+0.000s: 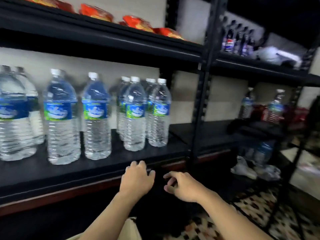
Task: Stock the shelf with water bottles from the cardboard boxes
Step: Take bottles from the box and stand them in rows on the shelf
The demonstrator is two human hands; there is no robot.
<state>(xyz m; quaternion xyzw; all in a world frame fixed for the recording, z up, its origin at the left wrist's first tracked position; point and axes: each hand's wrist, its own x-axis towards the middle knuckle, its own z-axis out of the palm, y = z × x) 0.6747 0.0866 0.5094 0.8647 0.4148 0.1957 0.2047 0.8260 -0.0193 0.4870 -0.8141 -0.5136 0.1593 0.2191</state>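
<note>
Both hands empty, fingers loose: left hand (136, 179), right hand (181, 187). Risk: nxt reach knocks water bottles (133, 115) above (tightly packed).

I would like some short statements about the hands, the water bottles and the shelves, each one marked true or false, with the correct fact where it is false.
1. Both hands are empty. True: the left hand and the right hand hold nothing; their fingers are loosely spread.
2. The water bottles on the middle shelf lie on their sides. False: they stand upright, with white caps on top.
3. Orange-red packets lie on the shelf above the water bottles. True.
4. The right end of the middle shelf is full of bottles. False: right of the last bottle the board is bare up to the upright post.
5. The left hand has its grip on a bottle cap. False: it is in front of the shelf edge, below the bottles, touching none.
</note>
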